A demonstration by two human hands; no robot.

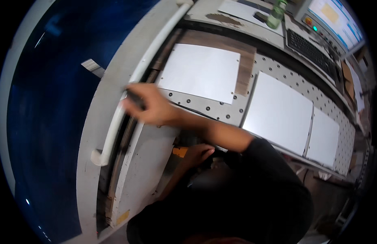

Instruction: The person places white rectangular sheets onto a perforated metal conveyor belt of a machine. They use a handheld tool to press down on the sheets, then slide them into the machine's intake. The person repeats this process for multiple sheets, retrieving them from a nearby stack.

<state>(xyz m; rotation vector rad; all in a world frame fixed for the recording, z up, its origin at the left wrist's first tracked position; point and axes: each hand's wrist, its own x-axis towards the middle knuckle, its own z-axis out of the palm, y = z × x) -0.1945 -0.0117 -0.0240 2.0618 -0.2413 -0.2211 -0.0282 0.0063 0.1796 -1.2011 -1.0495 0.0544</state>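
1. Nearest me, close against the dark clothing, I see the left hand (198,155); its fingers are curled inward; I cannot tell whether they hold anything.
2. Farther out, the right hand (156,106) is at the white bar handle (113,132); its bent fingers are parted around a dark shape (134,99); blur keeps me from telling a grasp from a mere touch.
3. Beyond that arm, three white sheets (200,71) lie on the studded bed (219,106); one partly overlaps a brown board (245,67), the other two lie side by side farther right; I judge the laying-out done; what is left, I cannot tell.
4. Farthest off, I see a keyboard (310,51) and a lit screen (333,18); neither hand is near them.
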